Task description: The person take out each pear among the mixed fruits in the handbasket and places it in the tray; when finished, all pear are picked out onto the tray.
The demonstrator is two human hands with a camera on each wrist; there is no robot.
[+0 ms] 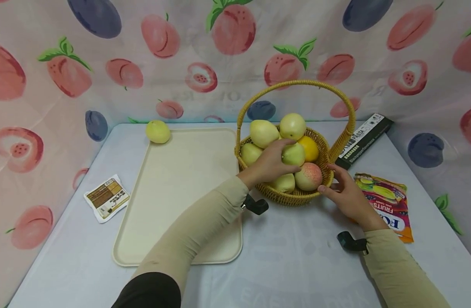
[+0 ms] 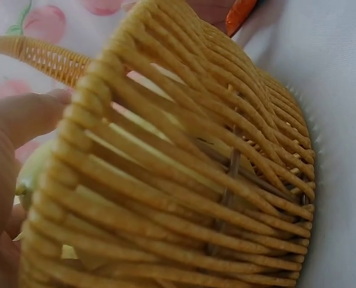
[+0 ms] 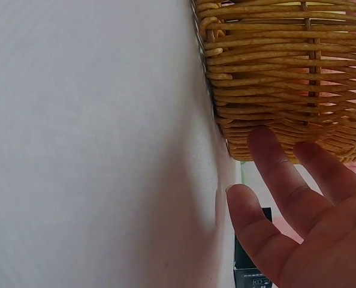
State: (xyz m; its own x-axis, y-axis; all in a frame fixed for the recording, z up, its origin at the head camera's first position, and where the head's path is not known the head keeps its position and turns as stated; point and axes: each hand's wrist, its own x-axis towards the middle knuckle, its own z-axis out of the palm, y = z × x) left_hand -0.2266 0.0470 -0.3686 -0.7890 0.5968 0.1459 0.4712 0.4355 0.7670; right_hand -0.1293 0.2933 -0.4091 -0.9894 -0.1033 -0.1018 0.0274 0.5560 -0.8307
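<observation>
In the head view, my left hand (image 1: 271,162) reaches over the near left rim of a wicker basket (image 1: 285,199). Thumb and fingers curl round a pale green fruit (image 1: 294,154) among the others in the basket; the left wrist view shows this fruit (image 2: 34,171) partly behind the woven side. Around it lie several yellow-green fruits (image 1: 264,133), an orange (image 1: 309,149) and a pink-speckled peach (image 1: 309,176). At the basket's right side is my right hand (image 1: 345,192), thumb and forefinger spread at the rim. Its other fingers (image 3: 286,189) extend loosely along the wicker in the right wrist view.
A cream tray (image 1: 173,184) lies left of the basket, with a yellow-green fruit (image 1: 158,131) at its far left corner. A white-and-brown packet (image 1: 107,198) is left of the tray. A black pasta box (image 1: 364,141) and a FRUITS candy bag (image 1: 389,201) lie to the right. The arched handle (image 1: 297,82) rises over the basket.
</observation>
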